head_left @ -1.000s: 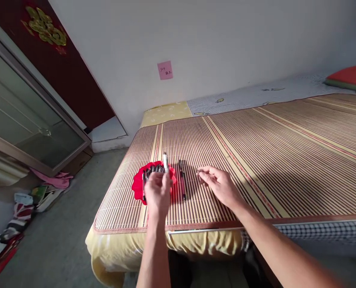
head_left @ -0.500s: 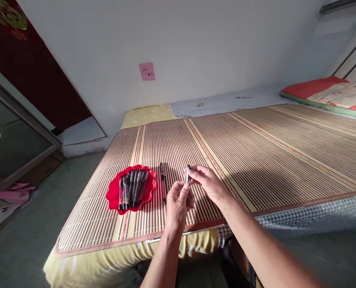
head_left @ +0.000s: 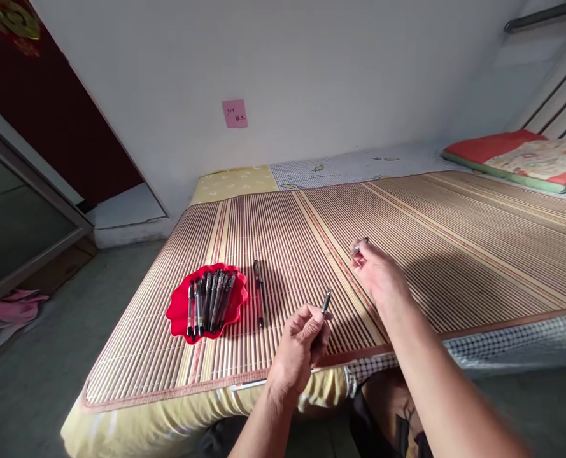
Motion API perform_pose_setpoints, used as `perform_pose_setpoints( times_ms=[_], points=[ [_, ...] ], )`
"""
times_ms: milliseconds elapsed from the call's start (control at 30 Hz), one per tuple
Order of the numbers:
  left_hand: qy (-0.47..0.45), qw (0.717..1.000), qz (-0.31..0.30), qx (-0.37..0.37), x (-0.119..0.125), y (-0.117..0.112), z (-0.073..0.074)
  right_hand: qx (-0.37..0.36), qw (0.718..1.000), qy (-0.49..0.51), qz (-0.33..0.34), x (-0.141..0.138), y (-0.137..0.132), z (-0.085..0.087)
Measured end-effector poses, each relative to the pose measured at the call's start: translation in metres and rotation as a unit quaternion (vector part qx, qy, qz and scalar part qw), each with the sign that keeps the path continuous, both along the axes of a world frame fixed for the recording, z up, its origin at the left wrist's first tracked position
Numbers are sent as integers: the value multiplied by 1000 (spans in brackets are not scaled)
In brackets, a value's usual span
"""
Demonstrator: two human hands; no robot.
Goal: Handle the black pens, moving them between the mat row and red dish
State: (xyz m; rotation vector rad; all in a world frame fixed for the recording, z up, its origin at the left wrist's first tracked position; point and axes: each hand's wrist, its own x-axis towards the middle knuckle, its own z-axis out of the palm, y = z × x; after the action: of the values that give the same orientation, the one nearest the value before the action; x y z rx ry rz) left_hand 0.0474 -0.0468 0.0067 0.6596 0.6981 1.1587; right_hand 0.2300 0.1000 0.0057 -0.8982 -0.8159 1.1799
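Note:
My left hand (head_left: pixel 303 334) is closed around a pen (head_left: pixel 327 300), whose slim uncapped tip sticks up past the thumb. The rest of that pen is hidden in the fingers. Farther right and a little higher, my right hand (head_left: pixel 377 270) pinches a small pen cap (head_left: pixel 360 244) with a dark end, apart from the pen. One capped pen (head_left: pixel 258 294) lies alone on the slatted mat, left of my left hand. Beyond it, several black and clear pens (head_left: pixel 211 300) lie side by side in a red scalloped plate (head_left: pixel 241 306).
The bamboo mat (head_left: pixel 283 235) covers most of the bed, over a yellow sheet (head_left: pixel 134 423) that hangs at the front edge. A folded red and floral quilt (head_left: pixel 526 156) lies at the far right. A pink note (head_left: pixel 235 113) is stuck to the wall behind.
The pen has come apart: my right hand has moved right and away with the cap. My left hand has shifted slightly right and nearer, holding the uncapped pen.

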Motion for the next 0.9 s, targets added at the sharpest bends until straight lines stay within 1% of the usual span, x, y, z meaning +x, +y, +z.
perform_pose_setpoints(
  times_ms=[67,133,167,200,267,400,467,500,600,667,800,900],
  points=[
    [-42,998,-48,7,2,-1,0,-12,997,-44,58,-2,-7,-3],
    [-84,990,-111,20,1,-1,0,3,987,-102,125,-16,-18,-4],
    [-99,985,-138,26,1,-2,-1,11,981,-129,144,-24,-21,-4],
    [-110,981,-159,30,-1,-2,-1,17,976,-154,149,-33,-23,-4],
    [-128,975,-180,35,-4,-3,-1,22,966,-205,156,-51,-22,-2],
    [-153,969,-186,50,-12,-4,-1,33,937,-266,225,-85,-1,3],
    [-163,966,-190,60,-14,-3,-2,22,923,-291,253,-102,12,5],
    [-167,965,-192,65,-15,-2,-3,15,912,-319,259,-111,18,6],
    [-177,961,-196,78,-16,-1,-4,-11,865,-432,255,-133,34,7],
    [-179,962,-192,80,-17,0,-3,-24,841,-482,244,-146,40,6],
    [-184,962,-182,85,-20,0,0,-26,816,-530,231,-164,47,-2],
    [-192,961,-177,89,-22,1,1,-6,798,-558,227,-169,48,-7]
  ],
)
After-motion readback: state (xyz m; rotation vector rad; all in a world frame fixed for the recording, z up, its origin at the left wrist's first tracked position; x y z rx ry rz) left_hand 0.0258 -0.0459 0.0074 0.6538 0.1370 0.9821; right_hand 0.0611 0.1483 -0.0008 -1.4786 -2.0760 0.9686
